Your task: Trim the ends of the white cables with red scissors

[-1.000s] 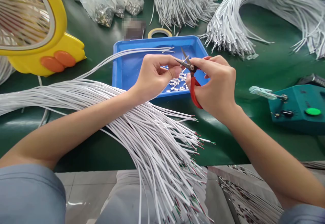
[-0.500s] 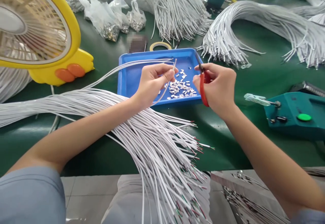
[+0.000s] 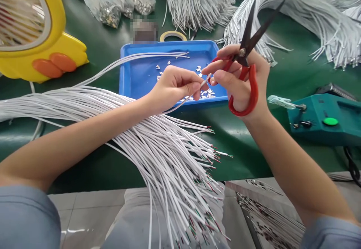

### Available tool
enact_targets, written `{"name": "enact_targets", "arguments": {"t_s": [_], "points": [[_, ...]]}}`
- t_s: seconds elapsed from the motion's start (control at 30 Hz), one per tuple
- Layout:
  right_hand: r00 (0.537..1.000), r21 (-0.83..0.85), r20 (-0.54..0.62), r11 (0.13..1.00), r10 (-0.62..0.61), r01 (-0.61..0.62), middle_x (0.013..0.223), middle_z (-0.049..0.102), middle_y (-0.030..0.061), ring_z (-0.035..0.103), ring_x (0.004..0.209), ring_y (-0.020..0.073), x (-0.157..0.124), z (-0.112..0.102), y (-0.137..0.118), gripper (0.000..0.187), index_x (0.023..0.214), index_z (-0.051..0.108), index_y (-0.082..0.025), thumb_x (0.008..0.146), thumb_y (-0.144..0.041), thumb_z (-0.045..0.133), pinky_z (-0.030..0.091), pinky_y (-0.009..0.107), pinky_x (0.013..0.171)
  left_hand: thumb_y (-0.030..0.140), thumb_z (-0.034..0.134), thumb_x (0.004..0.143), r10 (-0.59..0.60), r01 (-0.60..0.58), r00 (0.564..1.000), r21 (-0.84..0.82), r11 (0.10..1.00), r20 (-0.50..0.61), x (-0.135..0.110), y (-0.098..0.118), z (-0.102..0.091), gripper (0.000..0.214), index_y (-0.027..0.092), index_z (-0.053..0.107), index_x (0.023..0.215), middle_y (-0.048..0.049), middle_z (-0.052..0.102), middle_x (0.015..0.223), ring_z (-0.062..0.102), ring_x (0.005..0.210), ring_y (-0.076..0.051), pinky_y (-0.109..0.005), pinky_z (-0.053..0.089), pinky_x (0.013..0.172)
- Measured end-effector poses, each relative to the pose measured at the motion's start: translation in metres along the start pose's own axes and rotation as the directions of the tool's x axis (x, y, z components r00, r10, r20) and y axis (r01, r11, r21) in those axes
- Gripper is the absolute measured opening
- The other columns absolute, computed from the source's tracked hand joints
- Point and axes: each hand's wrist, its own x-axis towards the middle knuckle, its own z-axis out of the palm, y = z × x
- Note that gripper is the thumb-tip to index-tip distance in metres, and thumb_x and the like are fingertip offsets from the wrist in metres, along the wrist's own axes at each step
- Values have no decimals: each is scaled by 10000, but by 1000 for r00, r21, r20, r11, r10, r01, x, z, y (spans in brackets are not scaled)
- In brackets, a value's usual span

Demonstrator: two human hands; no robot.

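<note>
Red-handled scissors (image 3: 242,52) now turned away from white cable (image 3: 204,83).
Left hand (image 3: 175,85) pinches it with fingers; right hand (image 3: 239,93) grips scissors, fingertips free for the cable's end.

Left sleeve (image 3: 28,215): grey-blue, short, at 8 o'clock, stitched lines above the hem
Right sleeve (image 3: 329,234): matching grey-blue, at 4 o'clock
Lap cloth (image 3: 134,204): pale grey, creased, near 6 o'clock
Left hand (image 3: 176,87), right hand (image 3: 238,85): bare

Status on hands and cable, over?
Left hand pinching white cable over blue tray. Right hand close beside cable's tip, holding red-handled scissors, blades open. No obstruction visible between hands.
</note>
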Motion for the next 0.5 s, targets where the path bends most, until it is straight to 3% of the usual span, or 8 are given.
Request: {"name": "enact_targets", "arguments": {"t_s": [0.13, 0.23, 0.4, 0.5], "points": [[993, 105, 113, 994, 18, -30, 813, 708, -18, 634, 612, 173, 2, -3, 8, 323, 978, 606, -318, 714, -390, 779, 558, 368, 621, 162, 699, 776, -73, 74, 997, -6, 997, 30, 1, 1, -1, 128, 167, 709, 649, -18, 596, 538, 471, 478, -85, -251, 392, 461], [992, 88, 122, 995, 28, -39, 784, 695, -25, 625, 611, 179, 4, -4, 12, 390, 968, 603, -323, 659, -435, 813, 552, 371, 608, 178, 728, 779, -115, 116, 993, -30, 993, 32, 0, 1, -2, 113, 159, 711, 669, -17, 581, 538, 424, 445, -71, -252, 347, 438], [995, 28, 96, 999, -30, 27, 744, 654, -30, 623, 669, 165, 7, -4, 12, 420, 949, 613, -307, 624, -444, 841, 531, 341, 637, 197, 692, 820, -148, 168, 979, -140, 976, 141, -1, 1, -3, 107, 163, 725, 724, -28, 567, 550, 437, 442, -75, -227, 218, 376], [996, 16, 93, 1000, -15, 13, 738, 641, -18, 611, 681, 170, 7, -3, 9, 413, 927, 612, -299, 620, -465, 831, 529, 346, 635, 239, 731, 799, -196, 210, 974, -128, 969, 115, -1, 2, -3, 135, 156, 703, 697, -25, 552, 533, 453, 438, -80, -226, 234, 369]]}}
